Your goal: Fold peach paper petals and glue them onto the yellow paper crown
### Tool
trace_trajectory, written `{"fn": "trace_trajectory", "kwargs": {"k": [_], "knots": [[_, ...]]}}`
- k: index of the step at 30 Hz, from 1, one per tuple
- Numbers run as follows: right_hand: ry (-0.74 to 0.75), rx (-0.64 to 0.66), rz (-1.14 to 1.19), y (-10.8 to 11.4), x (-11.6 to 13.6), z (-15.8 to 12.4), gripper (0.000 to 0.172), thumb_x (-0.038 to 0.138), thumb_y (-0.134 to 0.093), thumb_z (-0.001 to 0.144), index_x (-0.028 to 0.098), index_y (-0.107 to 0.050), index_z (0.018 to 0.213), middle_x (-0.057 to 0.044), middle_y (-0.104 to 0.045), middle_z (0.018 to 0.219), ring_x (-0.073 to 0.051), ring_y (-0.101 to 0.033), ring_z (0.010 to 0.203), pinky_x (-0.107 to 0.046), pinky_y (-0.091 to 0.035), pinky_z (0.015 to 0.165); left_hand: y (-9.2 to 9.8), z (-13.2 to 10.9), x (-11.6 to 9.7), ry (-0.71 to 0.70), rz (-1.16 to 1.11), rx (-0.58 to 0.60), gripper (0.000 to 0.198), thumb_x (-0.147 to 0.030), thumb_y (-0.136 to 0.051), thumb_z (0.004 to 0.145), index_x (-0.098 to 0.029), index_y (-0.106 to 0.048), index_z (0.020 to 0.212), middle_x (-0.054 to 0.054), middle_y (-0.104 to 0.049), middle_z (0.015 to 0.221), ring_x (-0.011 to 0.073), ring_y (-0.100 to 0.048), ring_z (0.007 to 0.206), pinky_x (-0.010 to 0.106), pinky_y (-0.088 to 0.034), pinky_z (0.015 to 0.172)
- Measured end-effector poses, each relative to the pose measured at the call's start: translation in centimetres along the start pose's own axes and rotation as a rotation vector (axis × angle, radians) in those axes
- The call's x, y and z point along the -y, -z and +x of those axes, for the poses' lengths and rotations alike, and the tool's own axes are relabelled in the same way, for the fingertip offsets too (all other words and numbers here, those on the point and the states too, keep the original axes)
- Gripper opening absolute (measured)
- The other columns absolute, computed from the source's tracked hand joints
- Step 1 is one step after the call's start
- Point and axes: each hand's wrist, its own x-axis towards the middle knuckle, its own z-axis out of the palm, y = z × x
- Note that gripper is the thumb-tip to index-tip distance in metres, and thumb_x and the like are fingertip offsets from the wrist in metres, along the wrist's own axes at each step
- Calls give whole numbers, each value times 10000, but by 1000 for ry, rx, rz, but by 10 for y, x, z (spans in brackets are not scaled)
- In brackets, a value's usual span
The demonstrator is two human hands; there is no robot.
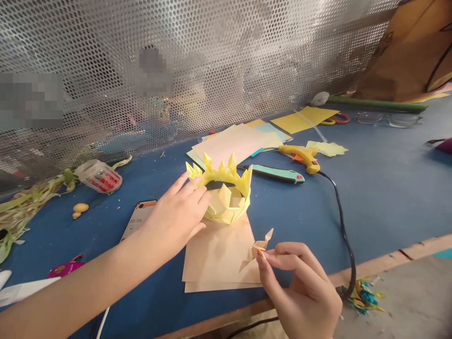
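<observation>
Head view: a yellow paper crown is seated mid-counter, its lower edge overlapping the peach sheets. It is shaped as an open ring with pointed folds around the rim; peach paper and a dark patch are seen through the opening. The crown's left side is touched by the left hand, fingers stretched out, thumb held apart. A small folded peach paper is pinched between thumb and forefinger of the right hand, just over the sheets' right edge.

Containers: a clear jar is tilted at the left, red bits seen through its wall. A brown paper bag is stood at the far right; its contents cannot be seen.

Behind the crown, coloured paper is piled. To its right, a teal-handled tool and a yellow glue gun are laid, the gun's black cord trailed over the counter's edge. A phone is partly covered by the left forearm.
</observation>
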Motion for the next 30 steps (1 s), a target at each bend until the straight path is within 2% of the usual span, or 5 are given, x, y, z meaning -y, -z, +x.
{"fn": "trace_trajectory", "kwargs": {"k": [4,7,14,21,30], "knots": [[-38,19,4,5,-1,0,174,57,-696,828,228,-669,834,-13,-612,791,-144,-623,693,-271,-524,594,17,24,-12,-55,149,419,199,-34,-626,824,-106,-743,969,113,-788,948,296,-725,1020,523,-394,1146],[-62,29,5,10,-2,1,164,74,-697,829,235,-669,818,-20,-621,793,-158,-630,702,-280,-520,592,36,40,-29,-56,62,671,262,12,-580,819,-142,-739,959,96,-787,959,269,-736,997,390,-540,938],[-222,99,10,28,-6,8,111,191,-687,875,263,-698,791,-26,-616,799,-157,-618,717,-242,-508,551,81,62,-39,210,-351,1060,251,-464,-678,847,-219,-725,873,43,-760,819,248,-708,690,266,-391,483],[-431,232,29,32,-11,18,159,363,-695,878,254,-719,766,-41,-614,818,-148,-603,648,-215,-464,453,49,78,-5,148,-726,1186,652,-767,-559,798,-192,-699,1073,101,-767,1096,245,-703,845,283,-471,652],[-450,298,-110,23,-17,25,213,420,-686,872,251,-725,748,-50,-638,862,-145,-607,666,-215,-504,508,10,69,9,338,-1115,1193,627,-425,-774,709,-213,-610,1276,57,-741,1230,256,-680,1119,329,-491,946]]}}
